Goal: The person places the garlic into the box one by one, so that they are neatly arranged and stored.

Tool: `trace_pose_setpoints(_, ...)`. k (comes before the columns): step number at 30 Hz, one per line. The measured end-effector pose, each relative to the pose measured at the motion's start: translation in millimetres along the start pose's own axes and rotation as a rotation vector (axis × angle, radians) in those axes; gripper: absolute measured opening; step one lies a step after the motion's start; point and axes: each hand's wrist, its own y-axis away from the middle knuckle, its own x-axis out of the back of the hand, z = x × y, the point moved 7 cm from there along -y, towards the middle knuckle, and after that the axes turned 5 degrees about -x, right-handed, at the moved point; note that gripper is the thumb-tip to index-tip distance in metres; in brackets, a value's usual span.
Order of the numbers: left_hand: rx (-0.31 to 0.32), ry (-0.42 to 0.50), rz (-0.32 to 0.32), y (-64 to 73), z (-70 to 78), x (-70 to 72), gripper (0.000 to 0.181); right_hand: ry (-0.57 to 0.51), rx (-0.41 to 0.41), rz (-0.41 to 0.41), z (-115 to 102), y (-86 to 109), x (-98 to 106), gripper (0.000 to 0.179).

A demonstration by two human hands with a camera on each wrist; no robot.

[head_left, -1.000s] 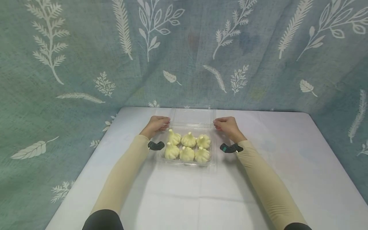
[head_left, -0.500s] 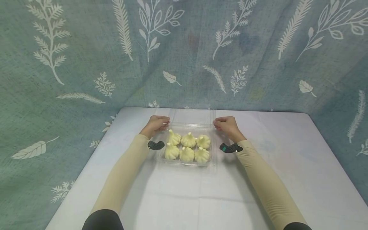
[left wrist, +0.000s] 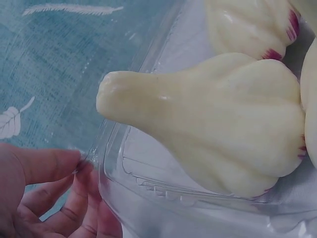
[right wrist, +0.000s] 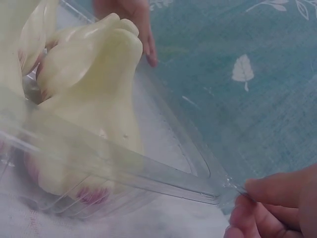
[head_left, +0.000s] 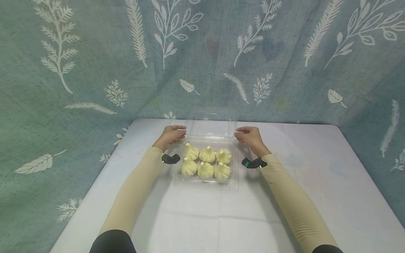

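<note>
A clear plastic clamshell container (head_left: pixel 204 180) stands on the white-covered table, with several pale garlic bulbs (head_left: pixel 207 154) inside in two rows. Its hinged lid (head_left: pixel 210 128) is tilted up at the back, its far edge overlapping the curtain. At the lid's left corner, my left hand (head_left: pixel 173 135) pinches the plastic edge between thumb and fingers (left wrist: pixel 59 198). My right hand (head_left: pixel 250 137) pinches the opposite corner; the right wrist view shows thumb and finger (right wrist: pixel 277 191) on the thin plastic edge. A large garlic bulb (left wrist: pixel 213 124) fills much of the left wrist view.
A blue-green curtain (head_left: pixel 218 80) with white leaf prints hangs close behind the table's back edge. The white tablecloth (head_left: pixel 196 218) has fold creases in front of the container. Dark wrist devices (head_left: pixel 254 163) sit over both cuffs, beside the container.
The lid has swung upward from lying back nearly flat, its far edge now higher against the curtain. My left hand has risen slightly. The garlic bulbs and container base stay put.
</note>
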Motion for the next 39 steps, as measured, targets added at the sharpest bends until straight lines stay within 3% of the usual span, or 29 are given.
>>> trace_pose_setpoints(13, -0.073, -0.02, -0.004, 0.8, 4.8, 2.6, 0.046, 0.007, 0.061, 0.026, -9, 5.9, 3, 0.036)
trace_pose_setpoints(23, -0.061, -0.008, -0.048, 11.2, 12.7, 5.3, 0.048, 0.028, 0.1, 0.027, -13, 9.1, 2, 0.037)
trace_pose_setpoints(30, -0.116, -0.02, -0.015, 6.2, 10.4, 6.9, 0.047, 0.033, 0.16, 0.038, -16, 10.8, 4, 0.035)
trace_pose_setpoints(39, -0.144, 0.007, -0.001, 10.1, 16.8, 10.0, 0.043, 0.043, 0.206, 0.055, -17, 10.1, 4, 0.031)
